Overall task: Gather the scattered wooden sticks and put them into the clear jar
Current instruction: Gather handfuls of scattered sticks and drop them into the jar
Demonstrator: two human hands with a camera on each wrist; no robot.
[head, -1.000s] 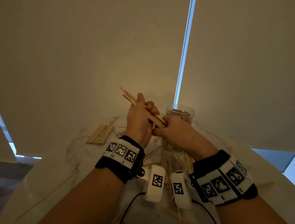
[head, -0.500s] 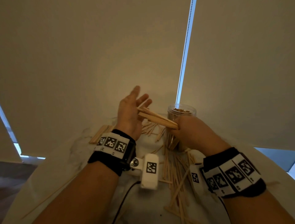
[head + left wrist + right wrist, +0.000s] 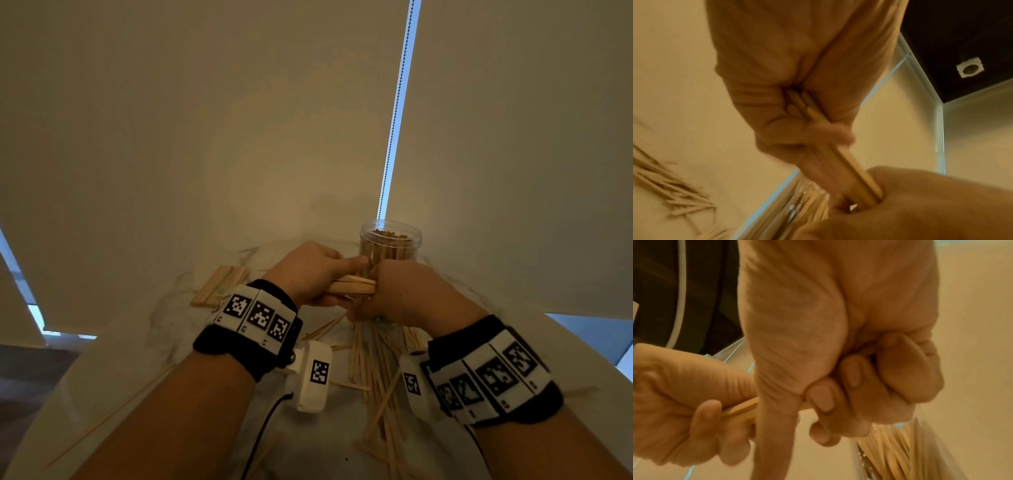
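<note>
Both hands hold one bundle of sticks just in front of the jar.

The left hand point(image 3: 308, 270) curls round one end of the bundle point(image 3: 352, 287) and the right hand point(image 3: 407, 291) clamps the other end, so the sticks lie level between the fists, touching both, just before the jar point(image 3: 390, 246). The jar stands upright, packed with sticks. Loose sticks point(image 3: 376, 370) lie on the table point(image 3: 102, 411) nearer than the jar, under the wrists; a flat stack point(image 3: 219, 286) lies left of the jar. Wristbands point(image 3: 255, 313) carry black-and-white square codes, no readable writing.
</note>
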